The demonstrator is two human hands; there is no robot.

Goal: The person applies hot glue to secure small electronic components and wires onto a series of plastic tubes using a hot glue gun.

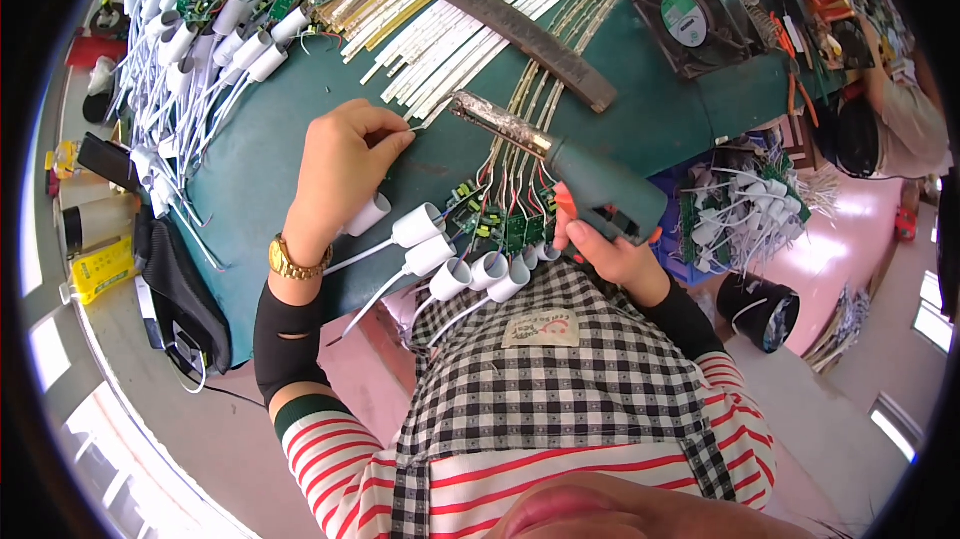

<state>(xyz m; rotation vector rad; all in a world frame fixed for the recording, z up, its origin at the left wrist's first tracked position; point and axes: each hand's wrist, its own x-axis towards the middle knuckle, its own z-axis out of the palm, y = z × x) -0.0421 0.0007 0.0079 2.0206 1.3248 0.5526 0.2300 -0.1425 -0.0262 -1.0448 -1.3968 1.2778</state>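
Note:
My left hand (343,167) pinches a thin white wire (419,128) between thumb and forefinger, beside the near ends of white LED strips (432,79). In my right hand (612,257) is a dark green soldering gun (608,187) with an orange-red trigger. Its metal barrel points left, and the tip is just above the strip ends, close to the wire. Between my hands, green circuit boards (515,229) lie at the table's near edge, wired to several strips. White plastic caps (417,226) with white cables hang around them. A dark bar (530,39) lies across the strips.
A heap of white caps and boards (180,44) covers the table's far left. A black fan (688,19) stands far right. Beyond the table are a blue crate (682,257) of similar parts, a black bucket (758,313) and another person's arm (905,119).

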